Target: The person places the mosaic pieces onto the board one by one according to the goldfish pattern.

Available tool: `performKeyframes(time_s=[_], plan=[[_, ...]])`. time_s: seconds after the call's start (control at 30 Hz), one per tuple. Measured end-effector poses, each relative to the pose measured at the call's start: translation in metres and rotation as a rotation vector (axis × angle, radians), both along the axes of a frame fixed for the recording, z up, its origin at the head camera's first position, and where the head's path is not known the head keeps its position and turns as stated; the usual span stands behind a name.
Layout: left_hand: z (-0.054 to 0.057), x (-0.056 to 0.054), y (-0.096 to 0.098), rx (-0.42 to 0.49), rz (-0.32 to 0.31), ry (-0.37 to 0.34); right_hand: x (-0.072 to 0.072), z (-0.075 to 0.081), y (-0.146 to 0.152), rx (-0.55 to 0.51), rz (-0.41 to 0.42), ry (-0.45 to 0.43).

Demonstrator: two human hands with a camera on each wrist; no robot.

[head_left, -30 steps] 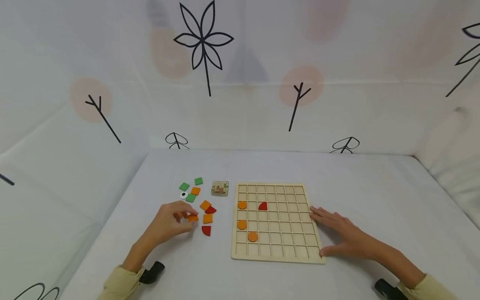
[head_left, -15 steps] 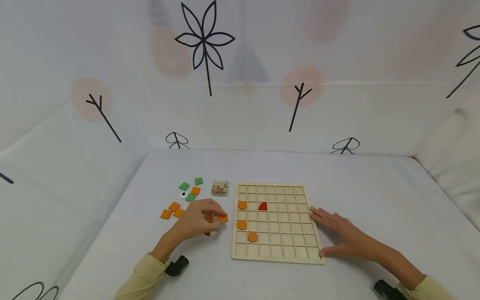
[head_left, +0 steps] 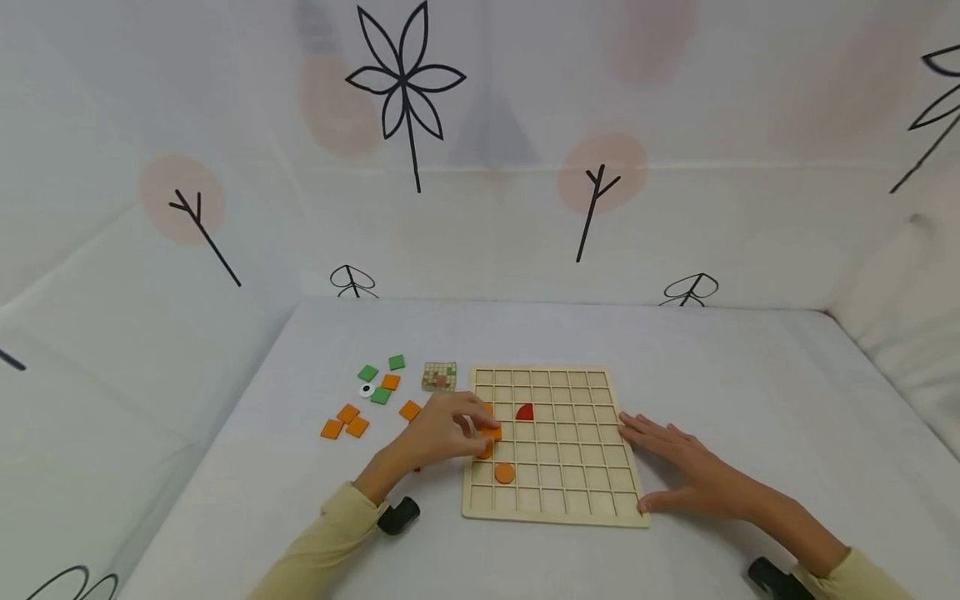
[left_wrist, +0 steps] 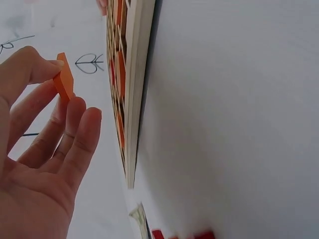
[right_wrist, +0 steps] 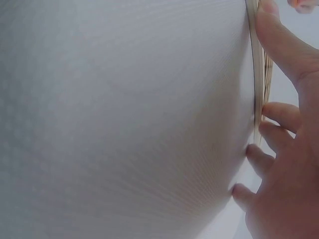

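My left hand (head_left: 448, 429) pinches an orange square tile (left_wrist: 65, 82) between thumb and forefinger, over the left column of the wooden grid board (head_left: 570, 454). The left wrist view has the tile tilted on edge, with the other fingers spread beneath it. Two orange discs in that column are partly covered by the hand; a third orange disc (head_left: 505, 472) lies lower, in the second column. A red quarter-circle piece (head_left: 526, 412) occupies a cell farther up. On the board's right edge rests my right hand (head_left: 697, 479), its fingers extended and thumb near the front corner.
Left of the board lie loose orange tiles (head_left: 348, 413), green tiles (head_left: 367, 372) and a white piece with a black dot (head_left: 367, 389). A small pattern card (head_left: 439, 376) lies behind the left hand. My left hand mostly hides other red pieces.
My left hand has carried the orange tile rightward from the loose pieces to above the board's left column. My right hand has stayed at the board's edge.
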State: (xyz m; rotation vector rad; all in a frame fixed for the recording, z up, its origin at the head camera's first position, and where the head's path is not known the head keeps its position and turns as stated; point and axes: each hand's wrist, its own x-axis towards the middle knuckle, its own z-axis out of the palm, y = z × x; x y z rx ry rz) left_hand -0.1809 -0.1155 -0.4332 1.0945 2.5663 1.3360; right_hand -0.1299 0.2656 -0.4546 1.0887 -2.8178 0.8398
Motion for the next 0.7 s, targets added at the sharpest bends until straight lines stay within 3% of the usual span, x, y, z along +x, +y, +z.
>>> performKeyframes(time_s=[0.13, 0.4, 0.7], plan=[[-0.002, -0.004, 0.012, -0.011, -0.020, -0.012, 0.000, 0.001, -0.001, -0.001, -0.005, -0.016], [-0.002, -0.010, 0.037, -0.122, -0.018, 0.017, 0.000, 0.001, 0.000, -0.003, -0.005, -0.022], [-0.005, -0.016, 0.049, -0.202, -0.002, 0.013, 0.000, 0.001, -0.001, -0.008, 0.005, -0.001]])
